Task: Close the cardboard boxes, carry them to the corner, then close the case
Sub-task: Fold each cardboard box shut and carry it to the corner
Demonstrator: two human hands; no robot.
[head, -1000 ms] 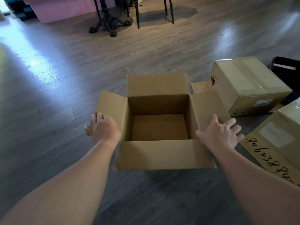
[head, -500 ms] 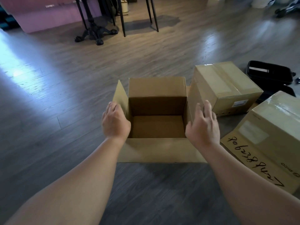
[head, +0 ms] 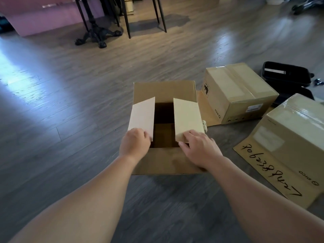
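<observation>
Centrally on the wooden floor (head: 70,106) sat the open cardboard box (head: 164,90), its two side flaps folded inward. Left hand (head: 134,143) curled on the left flap (head: 142,116); right hand (head: 199,149) pinched the right flap (head: 187,118). Two taped boxes (head: 240,92) and the open black case (head: 287,75) lay at two o'clock.

A single head-worn camera looked forward and steeply down from above the open cardboard box (head: 164,120), which sat on the floor (head: 70,120) near the middle of the frame and close to the lens. Both forearms entered from the bottom edge toward the box. Right of the box the view took in two more cartons; beyond it, at the top edge, stood dark furniture legs (head: 94,32). The wide angle bent the floorboards toward the edges.
</observation>
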